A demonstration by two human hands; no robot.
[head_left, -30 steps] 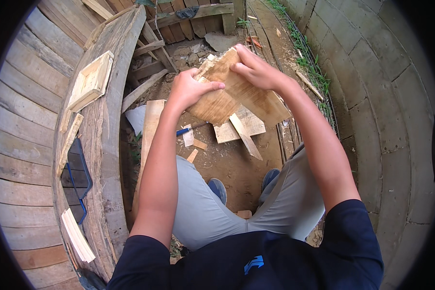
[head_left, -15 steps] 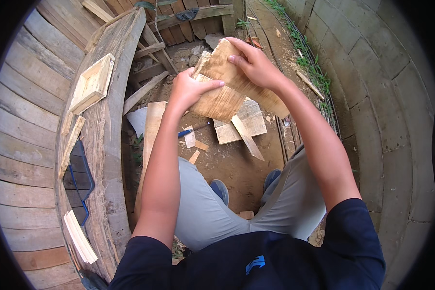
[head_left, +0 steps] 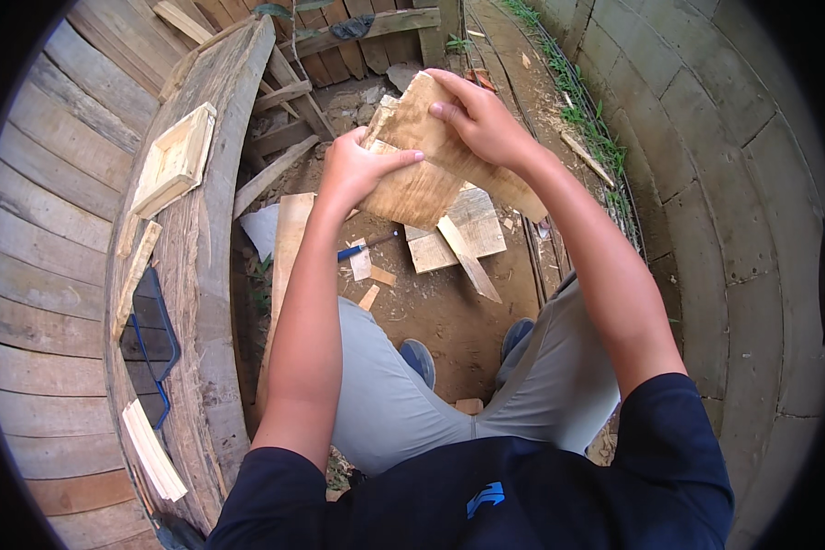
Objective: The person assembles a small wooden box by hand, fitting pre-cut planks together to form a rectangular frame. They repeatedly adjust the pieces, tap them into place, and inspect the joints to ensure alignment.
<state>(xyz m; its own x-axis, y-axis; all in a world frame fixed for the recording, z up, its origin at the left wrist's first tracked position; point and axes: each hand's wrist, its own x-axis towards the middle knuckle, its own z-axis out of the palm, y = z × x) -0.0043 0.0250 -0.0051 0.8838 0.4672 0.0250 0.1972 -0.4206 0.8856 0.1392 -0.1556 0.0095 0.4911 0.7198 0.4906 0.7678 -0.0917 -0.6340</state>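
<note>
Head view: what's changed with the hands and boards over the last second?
The right hand and right board shifted slightly up and left in the picture; the left board turned a little, its lower corner going right and up. Nothing let go or newly gripped. Left hand still holds its board; blue-handled tool unmoved.

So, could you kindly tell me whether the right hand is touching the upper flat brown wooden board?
Touching. In the head view, the right hand rests its thumb on the face of the upper flat brown wooden board.
</note>
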